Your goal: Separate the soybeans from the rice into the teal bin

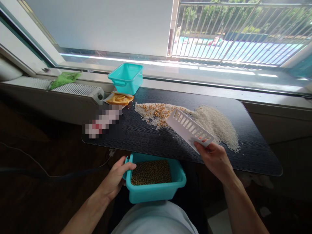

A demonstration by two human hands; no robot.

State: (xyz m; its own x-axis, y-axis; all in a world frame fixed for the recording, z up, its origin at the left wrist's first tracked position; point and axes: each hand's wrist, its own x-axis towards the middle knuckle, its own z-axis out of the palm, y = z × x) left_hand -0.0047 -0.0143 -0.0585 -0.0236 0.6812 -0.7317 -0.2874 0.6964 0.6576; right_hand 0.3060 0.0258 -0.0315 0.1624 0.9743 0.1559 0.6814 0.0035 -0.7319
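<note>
My left hand grips the left rim of a turquoise plastic bin below the table's front edge. Small round brownish-green peas or beans cover the bin's bottom. In my right hand is a white slotted plastic divider-like piece, held tilted by its right end above the table. Behind and under its far end lies a spread of white grains mixed with yellow round peas. To the right a larger heap of white grains touches that spread. The piece hides part of both.
The dark table carries an orange-yellow packet or cloth and a pixelated item at left. Another turquoise bin stands at the back by the window sill. A green cloth lies on the radiator. A white cable runs across the floor.
</note>
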